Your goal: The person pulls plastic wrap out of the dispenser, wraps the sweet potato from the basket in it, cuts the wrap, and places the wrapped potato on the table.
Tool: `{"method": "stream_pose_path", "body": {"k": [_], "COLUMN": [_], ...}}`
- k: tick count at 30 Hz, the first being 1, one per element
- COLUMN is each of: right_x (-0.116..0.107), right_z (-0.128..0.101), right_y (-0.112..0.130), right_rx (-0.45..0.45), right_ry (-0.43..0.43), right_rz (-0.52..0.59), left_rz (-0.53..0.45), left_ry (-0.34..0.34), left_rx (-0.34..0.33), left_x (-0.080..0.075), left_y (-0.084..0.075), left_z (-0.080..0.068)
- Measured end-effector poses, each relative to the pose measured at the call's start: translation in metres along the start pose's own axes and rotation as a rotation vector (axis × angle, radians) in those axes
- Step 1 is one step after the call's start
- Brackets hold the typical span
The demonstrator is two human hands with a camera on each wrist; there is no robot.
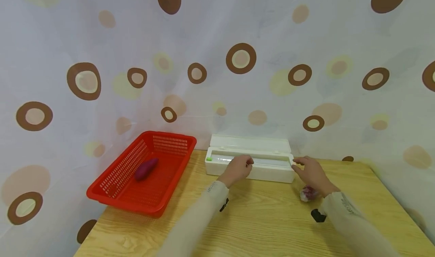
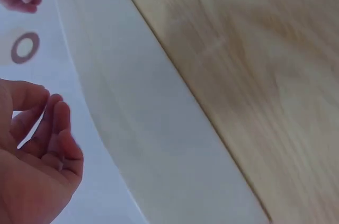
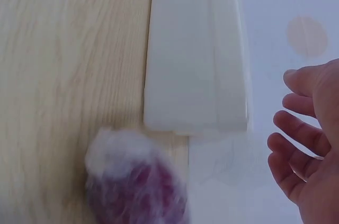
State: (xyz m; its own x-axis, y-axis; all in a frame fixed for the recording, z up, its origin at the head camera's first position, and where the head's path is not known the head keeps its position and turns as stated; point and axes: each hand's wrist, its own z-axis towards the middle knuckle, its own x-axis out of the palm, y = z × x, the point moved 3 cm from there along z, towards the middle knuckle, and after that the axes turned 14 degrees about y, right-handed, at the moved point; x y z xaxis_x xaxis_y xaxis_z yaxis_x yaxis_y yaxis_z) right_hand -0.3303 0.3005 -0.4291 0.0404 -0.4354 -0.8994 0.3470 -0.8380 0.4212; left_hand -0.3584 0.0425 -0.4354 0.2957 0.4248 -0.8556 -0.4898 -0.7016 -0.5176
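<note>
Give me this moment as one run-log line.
left hand: open over white dispenser box | right hand: open at box's right end | wrapped purple item: on table | red basket: holds purple item

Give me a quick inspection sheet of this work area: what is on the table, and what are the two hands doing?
Surface: wooden table, light grain.
Job's things: white wrap dispenser, lid open, at the table's back edge; wrapped purple item beside its right end.
Clutter: red basket on the left, holding a purple sweet potato.
Hands: left hand over the dispenser's slot; right hand at its right end; both relaxed, holding nothing.
Cables: nothing seen.
Surroundings: spotted curtain behind.
</note>
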Motion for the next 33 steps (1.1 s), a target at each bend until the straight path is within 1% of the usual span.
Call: {"method": "stream_pose_path", "body": {"k": [2, 5, 9, 11, 13, 17, 20, 24, 29, 33], "right_x": [0.003, 0.007, 0.016, 0.020, 0.024, 0.030, 0.034, 0.038, 0.041, 0.042], "right_z": [0.008, 0.020, 0.036, 0.042, 0.047, 0.053, 0.057, 0.060, 0.061, 0.062], "right_y": [0.006, 0.013, 0.020, 0.024, 0.028, 0.035, 0.039, 0.043, 0.046, 0.050], "right_rx": [-0.028, -0.044, -0.039, -0.035, -0.032, -0.045, -0.058, -0.062, -0.044, -0.047], "right_ry": [0.011, 0.037, 0.082, 0.112, 0.142, 0.191, 0.223, 0.241, 0.214, 0.182], "right_rz": [-0.003, -0.005, -0.020, -0.035, -0.051, -0.071, -0.072, -0.097, -0.148, -0.135], "left_rz": [0.049, 0.137, 0.236, 0.255, 0.281, 0.329, 0.358, 0.353, 0.388, 0.394], "left_ry": [-0.033, -0.061, -0.079, -0.083, -0.078, -0.032, -0.003, -0.006, 0.000, -0.002], "left_rx": [-0.006, -0.032, -0.085, -0.107, -0.131, -0.197, -0.233, -0.223, -0.183, -0.157], "left_x": [-0.009, -0.019, -0.023, -0.024, -0.024, -0.023, -0.023, -0.024, -0.025, -0.025], "left_y": [0.007, 0.017, 0.031, 0.037, 0.043, 0.052, 0.056, 0.058, 0.060, 0.062], "left_z": [-0.001, -0.002, -0.001, -0.001, -0.001, -0.001, -0.001, -0.001, 0.001, 0.002]}}
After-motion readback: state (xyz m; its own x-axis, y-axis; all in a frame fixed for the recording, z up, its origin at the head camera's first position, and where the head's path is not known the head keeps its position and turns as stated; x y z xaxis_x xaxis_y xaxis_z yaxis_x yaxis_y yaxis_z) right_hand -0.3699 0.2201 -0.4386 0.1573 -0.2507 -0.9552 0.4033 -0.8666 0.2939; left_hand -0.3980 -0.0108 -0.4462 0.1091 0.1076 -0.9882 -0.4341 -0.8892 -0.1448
